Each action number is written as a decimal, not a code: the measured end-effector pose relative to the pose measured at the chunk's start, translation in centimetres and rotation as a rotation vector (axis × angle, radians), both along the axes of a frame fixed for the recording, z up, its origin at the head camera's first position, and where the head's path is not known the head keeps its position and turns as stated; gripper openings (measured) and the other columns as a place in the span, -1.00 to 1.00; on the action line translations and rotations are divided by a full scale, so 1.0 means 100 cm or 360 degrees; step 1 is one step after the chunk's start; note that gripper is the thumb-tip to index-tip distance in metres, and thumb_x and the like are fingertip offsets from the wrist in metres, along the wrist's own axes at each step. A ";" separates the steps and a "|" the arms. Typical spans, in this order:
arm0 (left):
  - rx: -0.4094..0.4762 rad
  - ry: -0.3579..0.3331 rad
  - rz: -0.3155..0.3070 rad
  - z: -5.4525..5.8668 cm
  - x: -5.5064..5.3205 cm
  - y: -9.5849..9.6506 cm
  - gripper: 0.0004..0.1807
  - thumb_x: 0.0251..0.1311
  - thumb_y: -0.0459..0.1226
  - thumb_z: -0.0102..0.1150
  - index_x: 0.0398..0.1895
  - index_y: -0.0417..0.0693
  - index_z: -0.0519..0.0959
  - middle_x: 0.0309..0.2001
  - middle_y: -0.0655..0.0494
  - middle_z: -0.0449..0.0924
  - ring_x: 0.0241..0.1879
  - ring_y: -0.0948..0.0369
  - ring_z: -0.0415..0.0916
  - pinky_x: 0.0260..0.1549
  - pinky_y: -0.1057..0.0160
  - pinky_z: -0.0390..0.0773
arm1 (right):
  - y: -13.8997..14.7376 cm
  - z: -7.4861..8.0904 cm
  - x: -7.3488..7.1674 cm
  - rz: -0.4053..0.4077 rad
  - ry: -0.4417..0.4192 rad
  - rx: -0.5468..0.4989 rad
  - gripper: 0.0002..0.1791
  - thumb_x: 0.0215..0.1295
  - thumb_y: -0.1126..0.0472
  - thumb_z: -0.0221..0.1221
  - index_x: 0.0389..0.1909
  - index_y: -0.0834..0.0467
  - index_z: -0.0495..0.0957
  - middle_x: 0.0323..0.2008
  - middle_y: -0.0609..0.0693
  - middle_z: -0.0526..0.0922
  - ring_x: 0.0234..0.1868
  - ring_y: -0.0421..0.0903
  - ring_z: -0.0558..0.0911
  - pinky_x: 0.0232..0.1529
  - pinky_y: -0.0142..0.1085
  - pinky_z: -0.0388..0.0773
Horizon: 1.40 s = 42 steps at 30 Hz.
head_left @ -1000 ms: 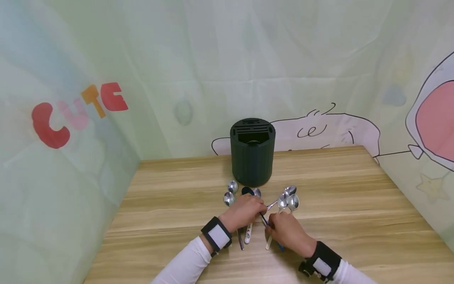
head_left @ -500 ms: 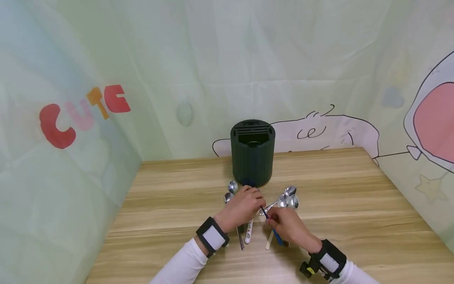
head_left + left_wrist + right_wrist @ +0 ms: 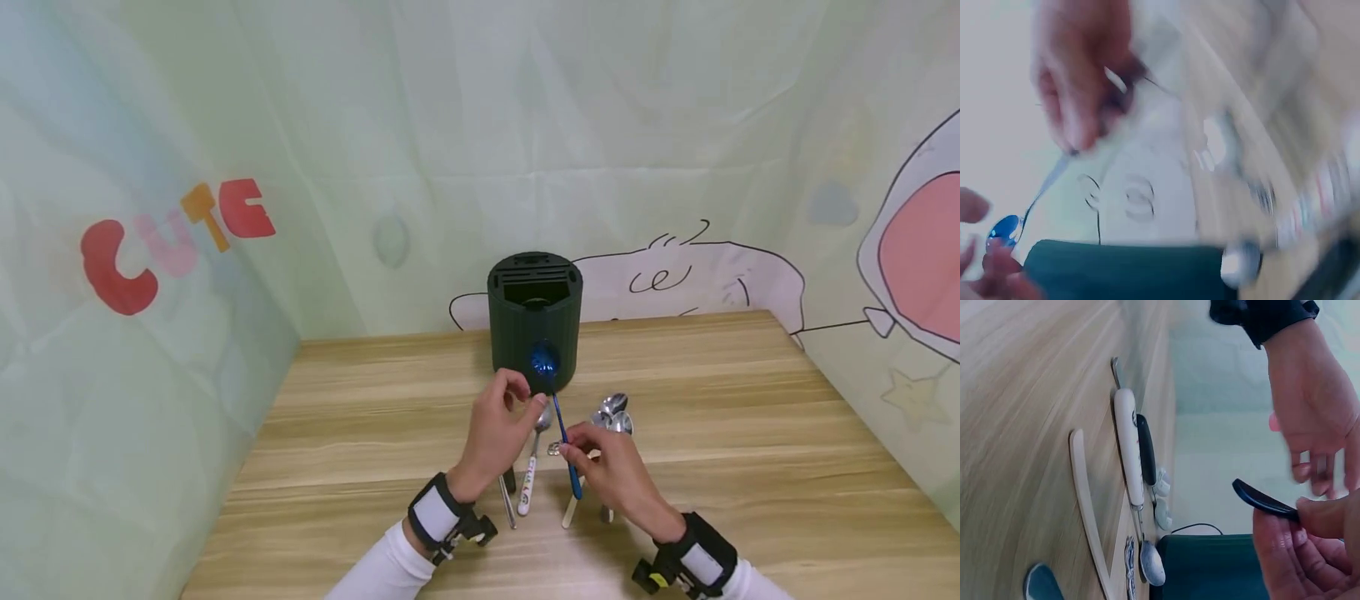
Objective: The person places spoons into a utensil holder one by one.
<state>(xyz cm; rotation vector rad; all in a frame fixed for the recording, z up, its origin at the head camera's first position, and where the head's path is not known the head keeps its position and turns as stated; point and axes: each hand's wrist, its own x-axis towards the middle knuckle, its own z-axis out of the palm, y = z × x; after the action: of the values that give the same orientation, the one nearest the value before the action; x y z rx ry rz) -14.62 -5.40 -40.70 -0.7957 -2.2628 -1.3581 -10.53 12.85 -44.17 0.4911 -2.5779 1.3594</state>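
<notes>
Right hand (image 3: 611, 467): pinched the blue spoon (image 3: 559, 415) by its handle, between thumb and fingers.
Left hand (image 3: 495, 433): curved loosely, thumb and fingers parted, holding nothing, near the spoon's neck.
Blue spoon: tilted above the tabletop (image 3: 360, 500), in front of the dark green container (image 3: 512, 342).
Tabletop: lay light and wood-grained under a white-handled spoon (image 3: 527, 486) and silver spoons (image 3: 622, 422).
Dark green container: stood upright toward the back.
Printed cloth (image 3: 480, 108): hung pale green around, with letters (image 3: 120, 279) at left, a balloon (image 3: 926, 250) at right.

White sleeves (image 3: 382, 568) adjoin 2 black wrist straps (image 3: 712, 542), each bearing 1 white rectangular patch (image 3: 701, 565) and black fittings (image 3: 477, 527); the right's show 1 yellow mark (image 3: 658, 578).
</notes>
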 end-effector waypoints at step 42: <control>0.0307 -0.0348 -0.0345 0.078 0.014 0.004 -0.87 0.18 -0.39 0.13 -0.24 -0.27 0.56 -0.31 -0.08 0.58 -0.33 0.09 0.53 -0.35 0.08 0.60 | -0.015 0.121 -0.021 0.0248 0.0245 -0.0601 -0.84 0.27 0.41 0.06 -0.17 0.34 0.52 -0.10 0.22 0.58 -0.09 -0.06 0.55 -0.10 -0.36 0.51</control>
<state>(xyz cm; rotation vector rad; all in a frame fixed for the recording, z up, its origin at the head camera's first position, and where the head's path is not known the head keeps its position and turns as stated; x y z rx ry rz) -13.22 -5.01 -32.93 -0.8832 -2.2083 -1.8117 -12.58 11.37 -32.12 0.7065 -2.1294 1.7336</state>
